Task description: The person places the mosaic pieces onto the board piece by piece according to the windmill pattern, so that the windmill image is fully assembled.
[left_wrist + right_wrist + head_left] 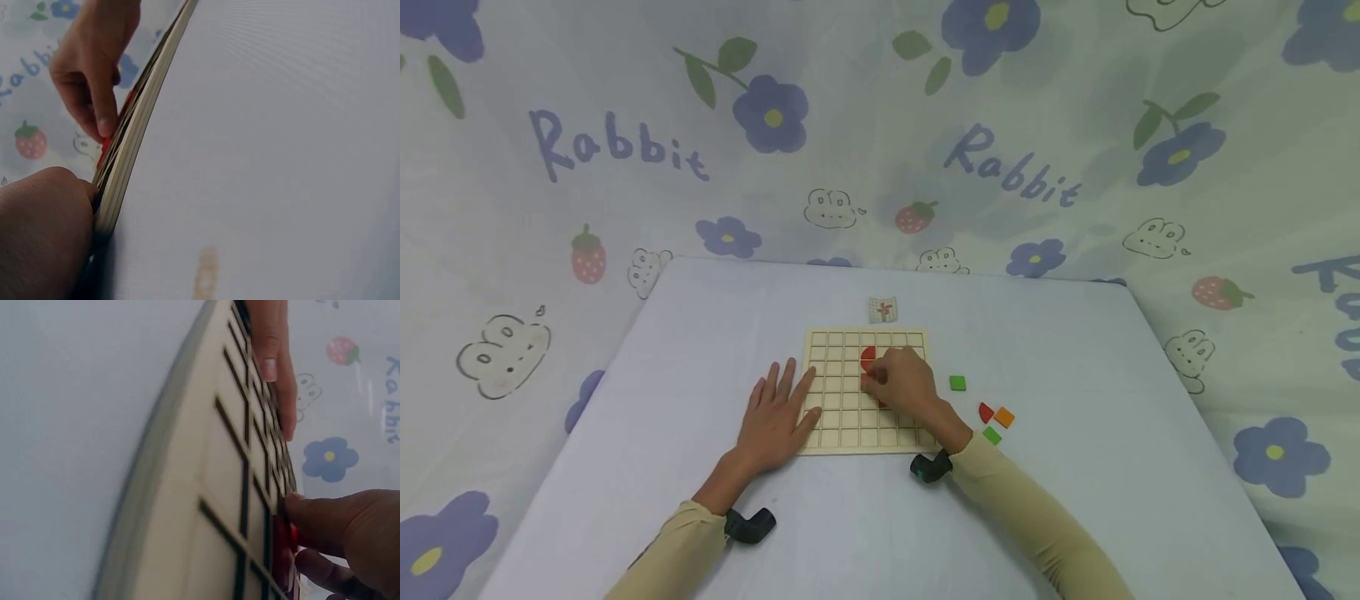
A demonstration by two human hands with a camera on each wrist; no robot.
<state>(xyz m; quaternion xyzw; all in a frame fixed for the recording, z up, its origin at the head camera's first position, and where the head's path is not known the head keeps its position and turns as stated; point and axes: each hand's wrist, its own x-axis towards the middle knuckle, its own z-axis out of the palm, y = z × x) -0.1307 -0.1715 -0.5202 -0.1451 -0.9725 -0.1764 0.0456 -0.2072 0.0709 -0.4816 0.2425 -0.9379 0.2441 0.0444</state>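
Note:
A pale wooden grid board [841, 421] lies flat on the table. My left hand [772, 421] rests with spread fingers across the board's left edge. Over the middle of the board, my right hand [906, 383] has curled fingers and thumb pinching a red tile [865, 382] down at the grid. Just beyond those fingertips, rounded red pieces [868, 354] sit in grid cells. The right wrist view shows red [284, 553] by the thumb and fingers. Part of the red pattern is hidden under my right hand.
Right of the board lie a green square [957, 382], a red quarter-round piece [986, 412], an orange square [1004, 417] and another green square [992, 435]. Behind the board is a small patterned card [883, 310]. White cloth [700, 333] covers the table; a printed curtain [865, 125] hangs behind.

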